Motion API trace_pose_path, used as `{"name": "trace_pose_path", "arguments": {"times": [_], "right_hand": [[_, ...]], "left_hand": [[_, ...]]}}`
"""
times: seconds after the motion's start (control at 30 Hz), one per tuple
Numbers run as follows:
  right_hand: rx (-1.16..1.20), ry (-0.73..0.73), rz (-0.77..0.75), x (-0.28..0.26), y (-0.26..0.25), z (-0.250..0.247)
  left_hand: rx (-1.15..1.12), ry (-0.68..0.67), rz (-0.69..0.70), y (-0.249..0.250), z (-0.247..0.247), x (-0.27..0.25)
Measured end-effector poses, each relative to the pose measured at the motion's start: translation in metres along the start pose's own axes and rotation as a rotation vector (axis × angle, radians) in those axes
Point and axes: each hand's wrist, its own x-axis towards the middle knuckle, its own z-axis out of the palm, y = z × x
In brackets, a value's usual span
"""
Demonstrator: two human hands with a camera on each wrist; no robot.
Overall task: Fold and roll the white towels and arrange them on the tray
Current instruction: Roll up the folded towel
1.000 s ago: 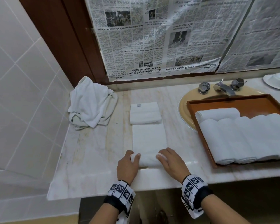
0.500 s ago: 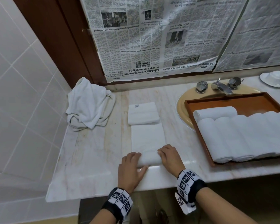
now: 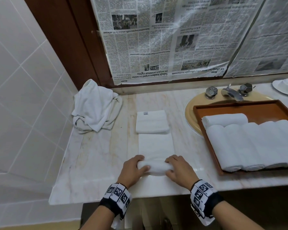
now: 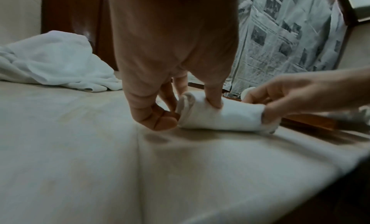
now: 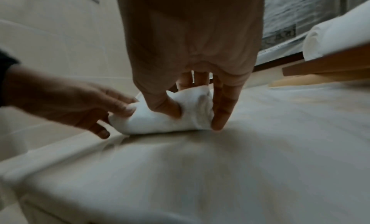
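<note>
A white towel (image 3: 154,146) lies as a long folded strip on the marble counter, its near end wound into a roll (image 3: 155,167) (image 4: 218,116) (image 5: 166,115). My left hand (image 3: 135,170) (image 4: 170,110) grips the roll's left end, thumb on the near side and fingers over the top. At the right end my right hand (image 3: 176,170) (image 5: 192,110) grips it the same way. A folded white towel (image 3: 152,121) sits just beyond the strip. The wooden tray (image 3: 239,107) over the sink holds several rolled white towels (image 3: 249,145).
A heap of crumpled white towels (image 3: 95,108) lies at the counter's back left corner. A tap (image 3: 231,93) with two knobs stands behind the tray, a white dish (image 3: 286,85) at far right. Newspaper (image 3: 173,39) covers the wall behind. The counter's front edge (image 3: 156,195) is near my wrists.
The roll has grown thicker and moved a little away from me along the strip. Both hands have shifted their hold, thumbs now on the near side of the roll.
</note>
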Motion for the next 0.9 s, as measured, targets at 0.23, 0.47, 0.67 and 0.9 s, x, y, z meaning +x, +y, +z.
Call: {"name": "trace_pose_path", "arguments": {"times": [0.23,0.47,0.67,0.9], "right_hand": [[0.197,-0.064,0.157,0.008,-0.008,-0.020],[0.425,0.043,0.267,0.013,-0.002,-0.016],[0.058,0.154,0.183,0.009,-0.005,-0.008],[0.256,0.062,0.013,0.001,0.020,-0.004]], "left_hand": [[0.098,0.039,0.182,-0.014,0.012,-0.017],[-0.070,-0.005,-0.081,0.001,-0.004,-0.004],[-0.019,0.007,-0.282,0.019,-0.001,0.003],[-0.070,0.105,-0.396,0.019,0.005,-0.001]]}}
